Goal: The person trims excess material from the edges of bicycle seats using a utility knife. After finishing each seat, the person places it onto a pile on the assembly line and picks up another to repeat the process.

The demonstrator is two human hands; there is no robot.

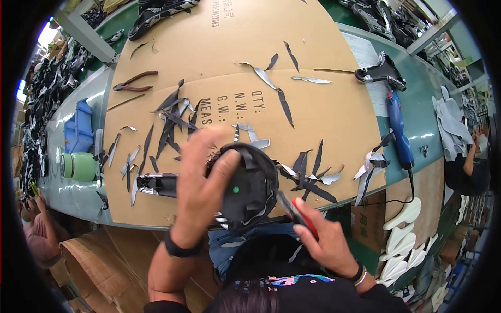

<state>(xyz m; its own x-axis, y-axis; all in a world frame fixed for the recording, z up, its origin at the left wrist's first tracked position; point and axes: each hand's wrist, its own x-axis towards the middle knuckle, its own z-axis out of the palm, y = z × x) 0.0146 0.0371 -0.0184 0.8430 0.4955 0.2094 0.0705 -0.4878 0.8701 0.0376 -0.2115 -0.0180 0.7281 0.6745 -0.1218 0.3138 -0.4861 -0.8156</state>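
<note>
A black bicycle saddle (250,182) lies underside up at the near edge of the cardboard, its narrow nose pointing left. A small green dot sticker marks its hollow underside. My left hand (201,180) grips the saddle across its middle, the thumb pressed inside the rim; its other fingers are blurred and partly hidden. In my right hand (329,240) is a red-handled utility knife (307,216), its grey front end close to the saddle's right rim. Whether the blade touches the rim, I cannot tell. Black and silver trimmed strips (308,180) lie around the saddle.
Cardboard (313,115) covers the green table. Pliers (135,82) and a blue bin (79,128) are at left, near a green jar (78,167). At right lie a corded blue tool (399,130) and another saddle (382,73). White pads (402,235) sit lower right. Other people work at both sides.
</note>
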